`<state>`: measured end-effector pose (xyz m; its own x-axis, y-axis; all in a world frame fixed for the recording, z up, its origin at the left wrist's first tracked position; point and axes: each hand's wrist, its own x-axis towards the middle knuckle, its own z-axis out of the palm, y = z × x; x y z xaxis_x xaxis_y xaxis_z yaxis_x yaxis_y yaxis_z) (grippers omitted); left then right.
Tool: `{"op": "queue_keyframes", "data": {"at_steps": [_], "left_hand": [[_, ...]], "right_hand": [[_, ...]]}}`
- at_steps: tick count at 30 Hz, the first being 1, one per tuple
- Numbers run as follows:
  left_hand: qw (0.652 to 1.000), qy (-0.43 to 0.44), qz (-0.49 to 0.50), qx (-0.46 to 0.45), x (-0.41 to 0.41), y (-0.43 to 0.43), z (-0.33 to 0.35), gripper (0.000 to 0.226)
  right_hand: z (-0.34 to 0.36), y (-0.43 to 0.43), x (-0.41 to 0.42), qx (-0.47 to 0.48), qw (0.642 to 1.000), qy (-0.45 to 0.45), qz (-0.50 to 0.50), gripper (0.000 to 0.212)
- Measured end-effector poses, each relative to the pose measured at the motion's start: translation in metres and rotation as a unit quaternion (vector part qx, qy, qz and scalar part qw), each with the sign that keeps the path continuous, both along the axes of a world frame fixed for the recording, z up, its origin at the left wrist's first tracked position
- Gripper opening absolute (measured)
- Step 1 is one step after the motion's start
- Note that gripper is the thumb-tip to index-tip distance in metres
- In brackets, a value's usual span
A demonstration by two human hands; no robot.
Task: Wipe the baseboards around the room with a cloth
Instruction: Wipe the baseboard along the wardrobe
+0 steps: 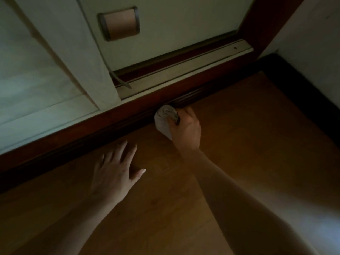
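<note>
Your R hand [185, 127] grips a bunched pale cloth [164, 119], fingers curled round it, knuckles up, and holds it against the dark reddish baseboard [110, 124] approx. mid-view, right where the board meets the floor [239, 144]. Part of the cloth sticks out L of the fist and hangs toward the floor; can't tell if it touches. Your L hand [116, 170] is spread, fingers straight and apart, palm down over the wood floor, near the baseboard but not on it, L of the cloth and nearer to you; can't tell if the palm rests or hovers. Both forearms are bare & reach in from the bottom edge. Above the baseboard runs a pale track [184, 66] w/ a groove along it and a small dark dot near its R end. Behind it stands a pale door [174, 24] w/ a recessed rectangular pull [120, 23]. A second pale panel [46, 70] overlaps it at L. A thin grey strip [120, 80] curls down onto the track. At R a dark wood post [266, 21] rises by the track's end, then a white wall [312, 43] w/ a black skirting [303, 92] along its foot. Light is dim, edges blurred.
</note>
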<state>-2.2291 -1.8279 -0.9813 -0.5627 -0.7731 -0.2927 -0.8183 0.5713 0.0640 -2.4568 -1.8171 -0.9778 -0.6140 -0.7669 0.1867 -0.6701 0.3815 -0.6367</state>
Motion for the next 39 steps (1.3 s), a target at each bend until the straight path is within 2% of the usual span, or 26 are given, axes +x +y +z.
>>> {"op": "queue_keyframes", "data": {"at_steps": [7,13,18,23,28,34,39], "left_hand": [[0.999,0.05,-0.019,0.01,-0.022,-0.009,-0.019,0.087],[0.999,0.03,-0.018,0.017,-0.026,-0.008,-0.014,0.089],[0.999,0.033,-0.018,0.016,-0.025,-0.008,-0.014,0.088],[0.999,0.04,-0.016,0.026,-0.026,-0.01,-0.016,0.088],[0.999,0.024,-0.017,0.032,-0.028,-0.011,-0.011,0.091],[0.999,-0.024,-0.015,0.046,-0.035,-0.011,-0.003,0.092],[0.998,-0.036,-0.031,0.031,-0.032,-0.011,-0.004,0.092]], "right_hand": [[-0.011,-0.004,-0.03,-0.015,0.999,0.015,0.045,0.016],[-0.017,-0.002,-0.063,-0.02,0.996,-0.007,-0.081,0.011],[-0.016,-0.001,-0.057,-0.027,1.0,0.001,-0.009,0.008],[-0.017,-0.003,-0.07,-0.042,0.997,-0.013,-0.061,0.011],[-0.019,-0.003,-0.069,-0.031,0.999,0.004,-0.01,0.009],[-0.019,-0.002,-0.069,-0.036,0.995,-0.007,-0.093,0.012],[-0.016,-0.002,-0.041,-0.03,1.0,-0.005,0.0,0.012]]}}
